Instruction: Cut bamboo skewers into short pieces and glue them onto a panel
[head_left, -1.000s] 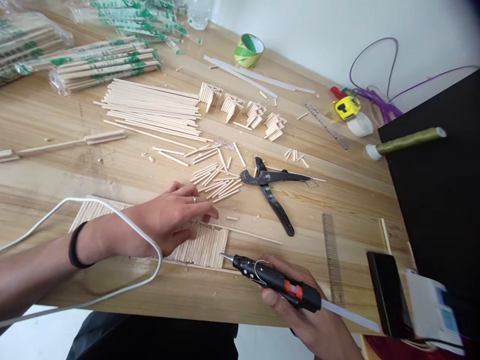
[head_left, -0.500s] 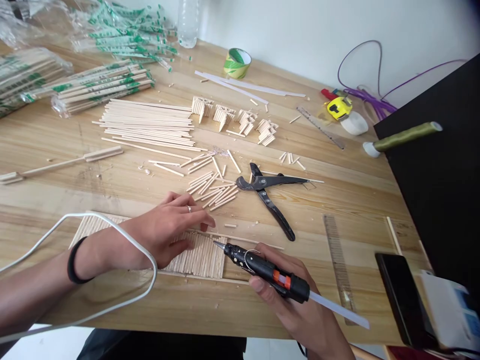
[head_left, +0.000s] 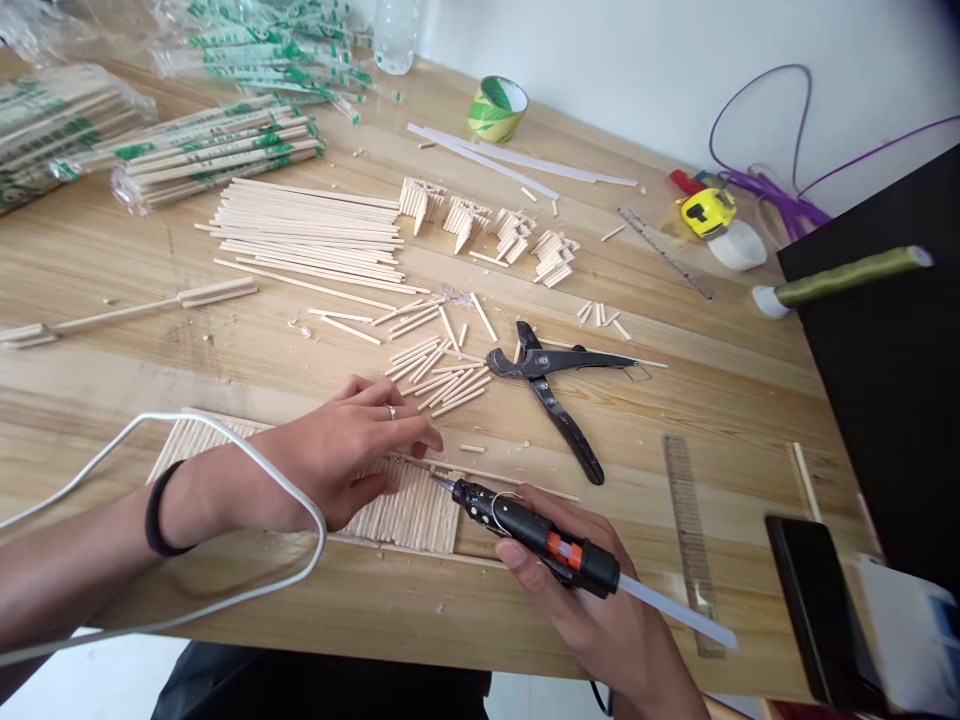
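My left hand (head_left: 341, 455) lies flat, fingers stretched out, on a panel of short wooden sticks (head_left: 409, 510) glued side by side near the table's front edge. My right hand (head_left: 592, 610) grips a black glue gun (head_left: 536, 535) with an orange trigger and a clear glue stick at its back. The gun's metal tip touches the right end of the stick panel, just below my left fingertips. A white cable (head_left: 225, 445) loops over my left wrist.
Black cutters (head_left: 551, 385) lie open beyond the panel beside loose cut sticks (head_left: 435, 365). Long sticks (head_left: 315, 230), wrapped chopstick packs (head_left: 217, 150), small stick assemblies (head_left: 487, 225), green tape (head_left: 496, 107), a tape measure (head_left: 705, 212), a ruler (head_left: 686, 530) and a phone (head_left: 817, 610) surround them.
The glue gun in my right hand has moved left and up, from off the panel's corner to its right end. My left hand stays pressed on the panel.
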